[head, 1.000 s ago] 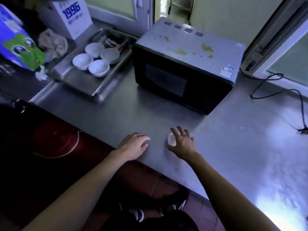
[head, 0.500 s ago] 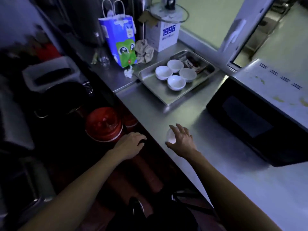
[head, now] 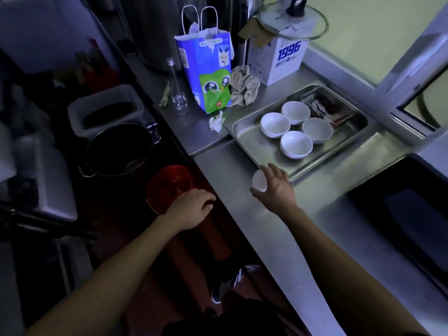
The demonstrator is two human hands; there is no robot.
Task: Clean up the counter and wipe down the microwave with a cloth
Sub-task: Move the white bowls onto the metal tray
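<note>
My right hand (head: 276, 187) holds a small white bowl (head: 259, 181) just above the steel counter (head: 315, 197), close to the near edge of a metal tray (head: 252, 139). Several white bowls (head: 296, 143) sit in that tray. My left hand (head: 191, 206) hangs off the counter's edge with curled fingers, over a red bucket (head: 169, 185), and holds nothing I can see. The black microwave (head: 412, 214) stands at the right. A crumpled beige cloth (head: 244, 87) lies behind the tray, beside a blue paper bag (head: 206, 69).
A white box marked 1996 (head: 278, 61) with a glass lid on it stands at the back. A clear glass bottle (head: 178, 93) and a crumpled tissue (head: 216, 122) lie near the bag. Below the counter are a dark pot (head: 118, 149) and a grey bin (head: 106, 110).
The view has swung left from the microwave to the tray. My right hand has carried the white bowl to the tray's near edge, and my left hand has come off the counter.
</note>
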